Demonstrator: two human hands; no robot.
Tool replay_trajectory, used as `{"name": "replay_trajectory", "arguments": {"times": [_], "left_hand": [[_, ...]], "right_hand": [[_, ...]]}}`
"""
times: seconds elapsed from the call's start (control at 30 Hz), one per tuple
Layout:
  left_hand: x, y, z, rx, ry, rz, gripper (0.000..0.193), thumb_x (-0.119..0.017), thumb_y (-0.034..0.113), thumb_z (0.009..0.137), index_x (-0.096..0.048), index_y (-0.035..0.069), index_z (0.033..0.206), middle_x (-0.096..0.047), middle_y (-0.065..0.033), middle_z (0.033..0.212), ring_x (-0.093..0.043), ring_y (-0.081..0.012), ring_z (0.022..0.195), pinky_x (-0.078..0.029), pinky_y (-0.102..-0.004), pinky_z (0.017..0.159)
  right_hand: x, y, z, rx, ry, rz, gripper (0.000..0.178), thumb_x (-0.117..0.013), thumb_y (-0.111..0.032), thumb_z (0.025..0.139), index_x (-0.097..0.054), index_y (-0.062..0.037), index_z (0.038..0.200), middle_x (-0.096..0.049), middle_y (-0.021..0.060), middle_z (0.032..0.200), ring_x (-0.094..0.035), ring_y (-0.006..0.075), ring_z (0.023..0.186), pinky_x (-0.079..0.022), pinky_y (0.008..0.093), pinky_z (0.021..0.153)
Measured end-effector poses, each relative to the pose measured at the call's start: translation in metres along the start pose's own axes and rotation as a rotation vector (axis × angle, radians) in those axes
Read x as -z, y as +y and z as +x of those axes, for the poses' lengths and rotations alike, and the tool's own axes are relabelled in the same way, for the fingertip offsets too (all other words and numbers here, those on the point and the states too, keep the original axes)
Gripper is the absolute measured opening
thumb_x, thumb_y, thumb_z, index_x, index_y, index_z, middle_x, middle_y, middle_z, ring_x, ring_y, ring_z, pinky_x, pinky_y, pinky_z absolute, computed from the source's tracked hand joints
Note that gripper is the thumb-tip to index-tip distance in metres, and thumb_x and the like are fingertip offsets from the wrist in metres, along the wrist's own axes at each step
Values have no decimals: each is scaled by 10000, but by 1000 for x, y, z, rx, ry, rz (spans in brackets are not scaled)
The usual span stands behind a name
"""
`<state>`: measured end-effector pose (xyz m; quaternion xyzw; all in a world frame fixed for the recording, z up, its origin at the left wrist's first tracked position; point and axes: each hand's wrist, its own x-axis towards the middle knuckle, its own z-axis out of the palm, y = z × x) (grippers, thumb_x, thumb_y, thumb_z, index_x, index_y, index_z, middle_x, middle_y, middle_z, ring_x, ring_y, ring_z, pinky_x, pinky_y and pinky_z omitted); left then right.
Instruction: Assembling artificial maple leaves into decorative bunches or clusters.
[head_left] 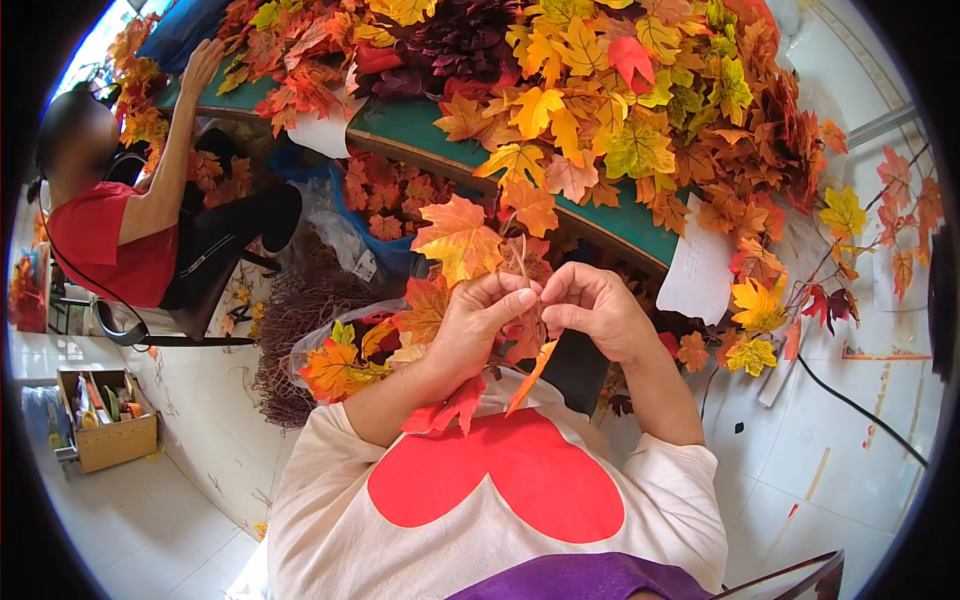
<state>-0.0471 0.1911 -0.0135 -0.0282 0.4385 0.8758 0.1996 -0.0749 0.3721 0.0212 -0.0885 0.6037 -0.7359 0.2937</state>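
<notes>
In front of my chest, my left hand [482,318] is closed around a spray of artificial maple leaves [457,240]. Orange and red leaves stick out above and below its fingers. A thin brown stem [523,262] rises between the two hands. My right hand [597,312] pinches thumb and forefinger together at this stem, right beside the left fingertips. Exactly what lies between the right fingertips is mostly hidden. Under my left forearm is a clear plastic bag with orange and yellow leaves [335,368].
A green-topped table [385,122] ahead bears heaped artificial leaves [640,145]. A bundle of brown twigs [300,320] stands at the left. Farther left sits a person in a red shirt [112,240], near a wooden box [118,440]. A black cable [860,410] crosses the right-hand floor.
</notes>
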Motion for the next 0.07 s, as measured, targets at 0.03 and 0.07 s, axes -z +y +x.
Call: {"name": "replay_trajectory", "arguments": {"times": [0.03,0.07], "left_hand": [[0,0,0,-10,11,12,134,-625,172,836,-606,54,897,-591,-2,736,-538,-65,680,-418,-201,605],[0,-1,0,-19,21,24,155,-633,187,831,-611,61,917,-593,3,736,-538,-67,682,-423,-210,611]], "right_hand": [[1,2,1,-7,-24,81,139,-648,-30,785,-571,-30,901,-604,22,774,-574,76,639,-484,201,600],[1,2,1,-7,-23,81,139,-648,-30,785,-571,-30,901,-604,22,774,-574,76,639,-484,201,600]]}}
